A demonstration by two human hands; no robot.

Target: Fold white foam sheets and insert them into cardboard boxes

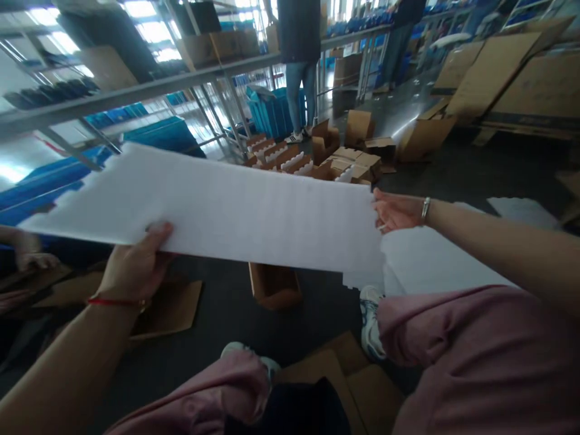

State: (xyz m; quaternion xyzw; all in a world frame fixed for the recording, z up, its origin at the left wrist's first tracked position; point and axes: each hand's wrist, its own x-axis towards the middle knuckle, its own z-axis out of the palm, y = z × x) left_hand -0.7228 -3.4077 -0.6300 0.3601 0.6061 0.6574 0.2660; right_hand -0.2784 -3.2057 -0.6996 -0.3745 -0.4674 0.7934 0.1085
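Note:
A long white foam sheet (254, 211) with a scalloped left end stretches in front of me, held up between both hands. My left hand (136, 266) is closed on its lower edge, thumb on the near face and the other fingers hidden behind. At the sheet's right end, my right hand (394, 210) pinches the edge between thumb and fingers. Below the sheet, an open cardboard box (275, 287) stands on the floor, its upper part covered by the foam. More white foam sheets (435, 257) lie to the right, beneath my right forearm.
Several boxes with white inserts (276, 152) stand in rows ahead. Flattened cardboard (335, 368) lies by my feet. Another person's hand (38, 260) is at far left near cardboard. A metal workbench (181, 84), blue crates (272, 112) and a standing person (299, 54) are farther back.

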